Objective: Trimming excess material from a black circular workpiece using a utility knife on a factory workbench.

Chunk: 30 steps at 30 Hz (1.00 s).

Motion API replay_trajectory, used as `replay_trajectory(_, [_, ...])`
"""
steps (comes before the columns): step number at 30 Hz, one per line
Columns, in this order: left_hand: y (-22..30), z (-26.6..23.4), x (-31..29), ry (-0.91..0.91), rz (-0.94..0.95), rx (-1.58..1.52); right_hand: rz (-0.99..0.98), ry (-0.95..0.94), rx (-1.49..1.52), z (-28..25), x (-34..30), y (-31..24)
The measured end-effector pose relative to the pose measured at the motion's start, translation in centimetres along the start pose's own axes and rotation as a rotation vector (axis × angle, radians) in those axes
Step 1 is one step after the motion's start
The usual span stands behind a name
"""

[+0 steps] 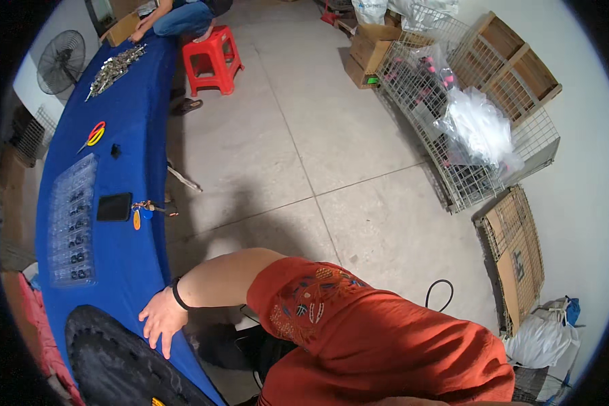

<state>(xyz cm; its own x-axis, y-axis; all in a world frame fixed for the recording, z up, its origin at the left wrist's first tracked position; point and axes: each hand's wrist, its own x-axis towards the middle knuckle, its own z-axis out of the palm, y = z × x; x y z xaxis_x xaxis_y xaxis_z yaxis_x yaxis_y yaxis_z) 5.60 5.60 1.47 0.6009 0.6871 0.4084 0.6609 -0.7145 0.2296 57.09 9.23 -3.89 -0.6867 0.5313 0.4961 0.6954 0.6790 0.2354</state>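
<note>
My right hand (164,319) lies palm down at the edge of the blue-covered table (125,271), its fingers spread and nothing in them. Beside its fingertips is a long black oval thing (108,352) with a knobbly rim, cut off by the lower edge; its kind is not clear. A bit of something yellow (157,401) shows on it. Farther along are a clear plastic tray (55,223) with small black parts in its compartments, a dark phone (114,207) and a key bunch (142,211) with coloured tags. My left hand is out of view.
Scissors (95,135), a small black piece (116,151) and a heap of metal parts (115,71) lie farther up the table. Another person's hand (137,35) is by a cardboard box (122,30). A red stool (213,59) and a wire cage (426,115) stand on the floor.
</note>
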Motion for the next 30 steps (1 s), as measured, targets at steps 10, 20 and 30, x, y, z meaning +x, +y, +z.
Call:
replay_trajectory(10, [11.7,-4.3,1.7,-0.529,-0.496,-0.259,0.054,0.016,0.225,-2.3,-0.4,-0.6])
replay_trajectory(20, [9.8,2.7,-3.5,-0.365,-0.316,-0.219,0.096,-0.190,0.254,-6.3,0.4,-1.3])
replay_trajectory(30, [9.2,5.7,-5.4,-0.330,-0.334,-0.223,0.180,-0.385,0.226,-8.7,2.0,-1.7])
